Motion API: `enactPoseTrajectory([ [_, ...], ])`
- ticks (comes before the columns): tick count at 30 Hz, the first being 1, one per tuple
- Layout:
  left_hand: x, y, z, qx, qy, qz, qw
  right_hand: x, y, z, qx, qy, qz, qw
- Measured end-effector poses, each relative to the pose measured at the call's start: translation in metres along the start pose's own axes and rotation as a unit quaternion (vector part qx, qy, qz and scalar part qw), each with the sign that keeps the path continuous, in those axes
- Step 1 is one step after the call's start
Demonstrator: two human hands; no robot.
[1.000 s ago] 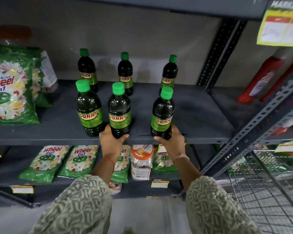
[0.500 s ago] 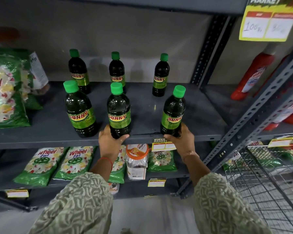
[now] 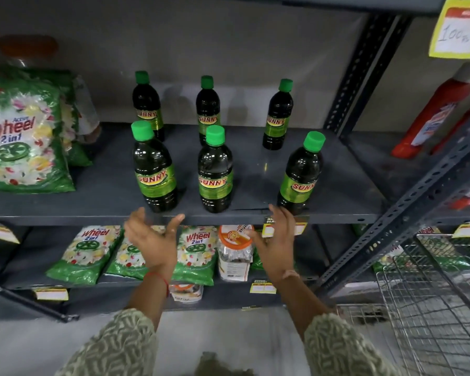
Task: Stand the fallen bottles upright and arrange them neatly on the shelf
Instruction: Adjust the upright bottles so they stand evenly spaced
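Several dark green "Sunny" bottles with green caps stand upright on the grey shelf [image 3: 255, 213] in two rows. The front row has a left bottle [image 3: 154, 169], a middle bottle [image 3: 215, 172] and a right bottle [image 3: 300, 176]. The back row has a left bottle [image 3: 147, 104], a middle bottle [image 3: 208, 108] and a right bottle [image 3: 278, 115]. My left hand [image 3: 154, 240] hovers open just below the shelf edge, in front of the front left and middle bottles. My right hand [image 3: 276, 245] is open too, just below the front right bottle, touching nothing.
A large green Wheel detergent bag [image 3: 25, 137] stands at the shelf's left. Smaller Wheel packs [image 3: 87, 253] and a clear jar with an orange lid [image 3: 235, 253] fill the lower shelf. Red bottles [image 3: 432, 112] lean in the right bay. A wire basket [image 3: 432, 294] sits at lower right.
Both hands have let go of the front middle and right bottles and pulled back below the shelf edge, fingers spread. The right bottle had been slid rightward before release.
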State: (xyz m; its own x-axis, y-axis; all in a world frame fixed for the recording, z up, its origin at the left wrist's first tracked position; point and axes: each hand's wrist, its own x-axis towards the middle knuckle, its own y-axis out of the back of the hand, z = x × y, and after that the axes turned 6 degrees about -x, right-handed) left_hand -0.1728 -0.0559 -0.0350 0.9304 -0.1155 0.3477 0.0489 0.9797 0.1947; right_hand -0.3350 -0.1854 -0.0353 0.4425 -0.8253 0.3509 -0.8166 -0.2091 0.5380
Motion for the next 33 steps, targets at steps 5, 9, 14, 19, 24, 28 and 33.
enactPoseTrajectory([
  [5, 0.052, 0.015, -0.009, -0.066, 0.077, -0.131, 0.986, 0.055, -0.039, -0.044, 0.101, -0.074, -0.195, 0.973],
  [9, 0.068, 0.008, -0.013, -0.041, 0.065, -0.168, 0.983, 0.067, -0.051, -0.050, 0.054, -0.076, -0.190, 0.977],
  [14, 0.073, 0.010, -0.020, -0.037, 0.054, -0.144, 0.987, 0.062, -0.059, -0.049, 0.032, -0.078, -0.166, 0.982],
  [19, 0.090, 0.026, -0.025, -0.015, 0.046, -0.138, 0.989, 0.060, -0.062, -0.052, 0.006, -0.068, -0.162, 0.984],
  [24, 0.107, 0.046, -0.032, 0.003, 0.053, -0.145, 0.988, 0.055, -0.068, -0.059, -0.007, -0.065, -0.170, 0.983],
  [28, 0.114, 0.055, -0.037, 0.012, 0.050, -0.154, 0.987, 0.054, -0.068, -0.060, -0.015, -0.065, -0.168, 0.984],
  [33, 0.118, 0.059, -0.043, -0.004, 0.055, -0.195, 0.979, 0.053, -0.069, -0.060, -0.028, -0.055, -0.161, 0.985],
])
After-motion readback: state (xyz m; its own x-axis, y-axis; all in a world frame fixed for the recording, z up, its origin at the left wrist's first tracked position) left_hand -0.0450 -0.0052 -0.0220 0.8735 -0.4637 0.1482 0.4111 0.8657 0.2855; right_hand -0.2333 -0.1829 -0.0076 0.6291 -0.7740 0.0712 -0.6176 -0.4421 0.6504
